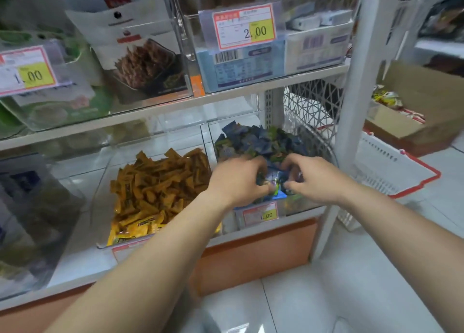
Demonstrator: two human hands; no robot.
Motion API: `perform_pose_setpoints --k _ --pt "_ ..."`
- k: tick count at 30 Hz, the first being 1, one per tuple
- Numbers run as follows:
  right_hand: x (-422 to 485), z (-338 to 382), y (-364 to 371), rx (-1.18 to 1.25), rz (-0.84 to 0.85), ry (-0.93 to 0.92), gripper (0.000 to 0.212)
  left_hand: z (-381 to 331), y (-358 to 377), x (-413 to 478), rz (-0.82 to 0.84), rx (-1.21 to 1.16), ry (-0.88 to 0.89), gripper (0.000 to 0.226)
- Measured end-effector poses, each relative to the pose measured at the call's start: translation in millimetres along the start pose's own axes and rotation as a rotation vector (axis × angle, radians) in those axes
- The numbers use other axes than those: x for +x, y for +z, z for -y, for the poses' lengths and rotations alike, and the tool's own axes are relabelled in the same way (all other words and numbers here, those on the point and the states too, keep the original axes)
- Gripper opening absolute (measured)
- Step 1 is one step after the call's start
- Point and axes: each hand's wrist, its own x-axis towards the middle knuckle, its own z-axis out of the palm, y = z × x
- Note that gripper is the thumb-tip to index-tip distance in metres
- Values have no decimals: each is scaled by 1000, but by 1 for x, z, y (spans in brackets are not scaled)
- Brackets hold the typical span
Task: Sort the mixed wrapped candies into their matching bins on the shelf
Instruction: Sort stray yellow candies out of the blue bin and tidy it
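Observation:
Two clear bins sit side by side on the bottom shelf. The left bin (104, 172) is heaped with yellow-orange wrapped candies (155, 192). The right bin (298, 208) holds blue and green wrapped candies (251, 139). Both my hands reach into the front of the right bin. My left hand (238, 179) has its fingers curled into the blue wrappers. Beside it, my right hand (311, 177) curls its fingers around blue and green candies too. The picture is blurred, so single candies under the fingers are hard to make out.
The shelf above carries clear bins of packaged snacks with price tags (244, 26). A white upright post (351, 122) stands right of the candy bin. Beyond it are a white and red basket (391, 167) and a cardboard box (414, 112) on the tiled floor.

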Motion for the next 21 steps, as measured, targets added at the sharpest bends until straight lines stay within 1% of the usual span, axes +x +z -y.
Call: perform_pose_setpoints --k 3,5,7,8,10,11,13,15,17,18,19,21 --pt "-3 -10 -1 9 11 30 19 -5 10 1 -7 -18 -46 55" --pt "-2 -13 -3 -4 22 12 8 -6 16 0 -31 38 -43 54" --pt "-1 -12 -4 -16 68 -21 5 -4 19 -1 -63 41 -24 56" --pt "-1 -12 -6 -16 103 -33 7 -2 18 -2 -92 34 -13 57" --pt "-1 -12 -7 -55 184 -42 21 2 18 -3 -159 47 -16 57" --pt "-1 -12 -7 -107 217 -37 28 2 18 -3 -192 64 -27 55" --pt "0 -13 -8 -220 246 22 36 0 17 -3 -237 88 -16 49" --pt "-1 -13 -8 -316 229 84 38 -3 16 -3 -214 75 37 38" --pt "-1 -8 -8 -390 112 73 35 -3 15 -3 -157 53 81 23" --pt "0 -4 -8 -356 45 47 32 -2 15 -3 -122 48 93 19" --pt "1 -1 -6 -276 17 24 29 -1 15 -4 -93 39 102 19" --pt "3 4 3 -124 95 6 28 1 13 -4 -58 1 116 22"
